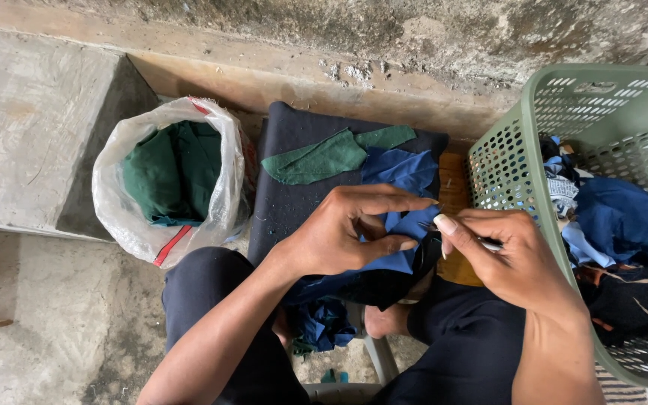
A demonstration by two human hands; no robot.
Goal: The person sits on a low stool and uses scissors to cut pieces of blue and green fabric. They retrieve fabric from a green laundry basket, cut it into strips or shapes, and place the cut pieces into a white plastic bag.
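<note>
My left hand (343,229) pinches a blue piece of cloth (403,225) between thumb and fingers, over my lap. My right hand (508,259) is closed on a small thin metal tool (489,244) whose tip meets the cloth's edge beside my left fingertips. The blue cloth hangs down over a dark fabric (294,187) spread in front of me. A green cloth scrap (316,159) lies on that dark fabric, just beyond my left hand.
A clear plastic bag (125,225) holding green fabric stands at the left. A green perforated basket (511,161) with blue and dark cloth pieces stands at the right. Concrete step and wall lie behind. My knees in dark trousers are below.
</note>
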